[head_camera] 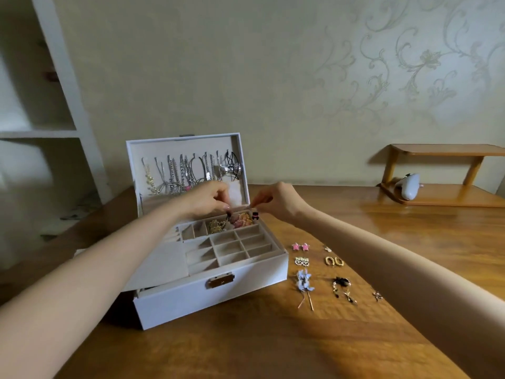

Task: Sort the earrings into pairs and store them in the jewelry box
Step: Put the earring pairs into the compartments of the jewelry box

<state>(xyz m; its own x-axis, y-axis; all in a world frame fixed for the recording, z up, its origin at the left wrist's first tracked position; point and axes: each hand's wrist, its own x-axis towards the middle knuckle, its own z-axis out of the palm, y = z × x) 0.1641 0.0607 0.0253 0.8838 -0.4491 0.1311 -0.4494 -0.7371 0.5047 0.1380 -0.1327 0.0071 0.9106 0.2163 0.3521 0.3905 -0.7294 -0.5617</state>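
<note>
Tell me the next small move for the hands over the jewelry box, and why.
The left hand pinches one black earring, the right hand the other black earring, above the jewelry box's back row, where cells already hold gold pieces and pink pieces. So probably lower both together into one bare compartment just in front.

The white rectangular jewelry box (207, 296) sits on the brown wooden desk (273, 351) before me, its lid upright behind the tray. Over the back right compartments my left hand (210, 199) pinches a small black earring (228, 215). Just beside it, my right hand (276, 201) pinches a second black earring (255, 214). Right of the box lie pink star earrings (300, 246), with gold hoop earrings (333, 261) to their right and blue flower earrings (304, 280) nearer me. A small wooden shelf (437, 170) stands far right.
</note>
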